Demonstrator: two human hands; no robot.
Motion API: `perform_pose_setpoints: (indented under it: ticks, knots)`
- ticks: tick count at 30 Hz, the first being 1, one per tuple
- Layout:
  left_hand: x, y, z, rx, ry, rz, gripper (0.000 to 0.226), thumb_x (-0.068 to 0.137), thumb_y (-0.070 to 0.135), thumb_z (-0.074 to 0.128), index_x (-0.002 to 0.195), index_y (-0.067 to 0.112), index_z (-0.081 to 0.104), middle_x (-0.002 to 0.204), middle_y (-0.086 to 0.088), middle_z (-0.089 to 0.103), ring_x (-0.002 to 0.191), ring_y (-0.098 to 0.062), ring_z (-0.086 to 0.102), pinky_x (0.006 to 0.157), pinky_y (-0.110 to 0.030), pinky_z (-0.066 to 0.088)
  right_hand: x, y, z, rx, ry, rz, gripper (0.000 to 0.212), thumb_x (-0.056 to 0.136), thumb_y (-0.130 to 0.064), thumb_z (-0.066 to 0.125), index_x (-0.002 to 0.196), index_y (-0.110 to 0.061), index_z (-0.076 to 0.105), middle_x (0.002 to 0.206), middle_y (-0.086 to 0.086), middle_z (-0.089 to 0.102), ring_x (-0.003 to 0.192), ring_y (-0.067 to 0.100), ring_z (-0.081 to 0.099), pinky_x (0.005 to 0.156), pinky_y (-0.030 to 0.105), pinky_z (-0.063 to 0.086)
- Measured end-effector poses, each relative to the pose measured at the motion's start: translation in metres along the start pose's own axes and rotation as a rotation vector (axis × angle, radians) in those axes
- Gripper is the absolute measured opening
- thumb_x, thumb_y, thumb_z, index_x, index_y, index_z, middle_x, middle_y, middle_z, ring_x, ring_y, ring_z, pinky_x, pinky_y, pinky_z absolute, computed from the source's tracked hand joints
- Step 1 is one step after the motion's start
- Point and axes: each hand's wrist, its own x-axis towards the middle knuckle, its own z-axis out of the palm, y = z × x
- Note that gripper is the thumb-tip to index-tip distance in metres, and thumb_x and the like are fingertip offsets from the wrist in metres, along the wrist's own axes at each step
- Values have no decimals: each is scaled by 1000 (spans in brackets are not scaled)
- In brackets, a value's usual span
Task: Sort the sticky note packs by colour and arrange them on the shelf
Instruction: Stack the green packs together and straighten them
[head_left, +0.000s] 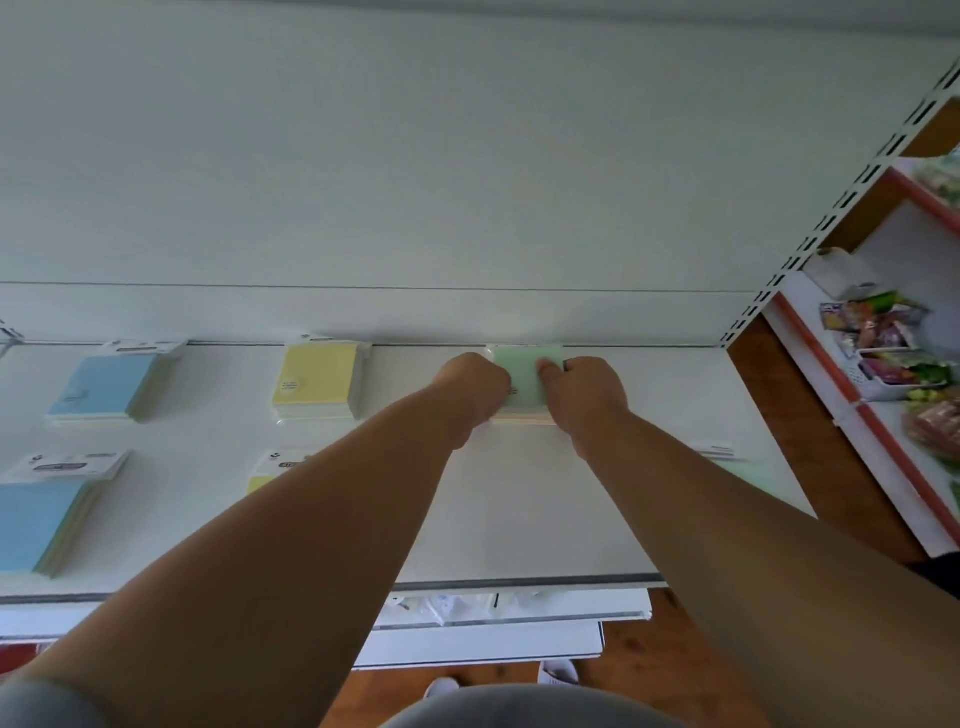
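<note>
Hands (530, 387) grip green pack (524, 371), white shelf (519, 509).

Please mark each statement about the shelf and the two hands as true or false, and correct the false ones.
1. Both hands hold the green pack at the back of the shelf. True: the left hand and the right hand grip its two sides.
2. The yellow pack at the back lies to the right of the green pack. False: it lies to its left.
3. Two blue packs lie on the left part of the shelf. True: back blue pack, front blue pack.
4. The green pack lies at the front edge of the shelf. False: it is against the back wall.
</note>
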Motion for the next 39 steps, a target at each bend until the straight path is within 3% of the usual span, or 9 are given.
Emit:
perform_pose_setpoints:
  ticks: [3, 7, 11, 17, 20, 24, 30, 35, 39]
  knots:
    - [0, -4, 6, 70, 59, 32, 35, 97, 24, 44, 115, -1, 61, 112, -19, 63, 92, -32, 59, 80, -36, 52, 1, 3, -1, 22, 5, 12, 48, 96, -47, 45, 87, -5, 66, 83, 11, 62, 81, 31, 59, 67, 32, 40]
    - [-16, -23, 17, 268, 234, 153, 54, 90, 52, 47, 123, 9, 53, 117, -10, 59, 99, -29, 59, 77, -33, 47, -12, 11, -2, 55, 59, -34, 44, 97, -47, 42, 116, -12, 60, 107, 8, 64, 105, 30, 61, 76, 29, 40]
    - [-23, -43, 24, 328, 268, 329, 43, 82, 40, 61, 122, 27, 54, 110, 2, 63, 98, -20, 63, 81, -38, 54, -27, 25, 3, -23, 105, -259, 35, 92, -44, 54, 108, -13, 61, 102, 5, 64, 91, 23, 59, 67, 27, 36]
    - [-16, -42, 15, 395, 279, 384, 30, 82, 32, 64, 111, 25, 62, 103, 2, 67, 91, -21, 64, 76, -35, 53, -16, 33, -13, -134, -66, -370, 59, 65, -56, 75, 111, -19, 64, 102, 3, 67, 92, 22, 64, 77, 35, 54]
    - [-14, -44, 12, 384, 253, 396, 30, 80, 25, 64, 110, 28, 62, 103, 6, 68, 89, -18, 64, 76, -32, 52, -9, 34, -23, -294, -155, -381, 45, 71, -33, 81, 107, -11, 64, 103, 7, 69, 94, 26, 64, 74, 33, 51]
    - [-15, -44, 9, 341, 261, 386, 36, 80, 22, 67, 116, 27, 62, 103, 8, 68, 92, -17, 64, 78, -31, 53, -5, 31, -29, -337, -135, -424, 21, 75, -29, 77, 82, -15, 63, 84, 6, 64, 77, 23, 57, 58, 27, 36]
    - [-14, -46, 10, 443, 253, 370, 19, 86, 32, 62, 97, 18, 66, 89, 2, 65, 84, -23, 60, 65, -28, 42, -3, 32, -34, -367, -161, -433, 35, 77, -34, 76, 62, -21, 48, 70, -1, 53, 71, 21, 52, 58, 27, 32]
    - [-17, -40, 9, 564, 232, 387, 21, 93, 34, 53, 93, 15, 61, 93, -6, 63, 82, -26, 55, 64, -29, 37, -8, 23, -35, -552, -173, -488, 31, 88, -43, 64, 77, -17, 50, 76, 3, 51, 74, 25, 50, 64, 29, 34]
    - [-20, -37, 9, 601, 217, 374, 14, 92, 30, 52, 82, 21, 48, 88, -5, 58, 84, -28, 54, 64, -29, 34, -11, 25, -33, -536, -165, -468, 26, 89, -35, 63, 86, -9, 63, 80, 6, 56, 82, 30, 58, 65, 30, 37]
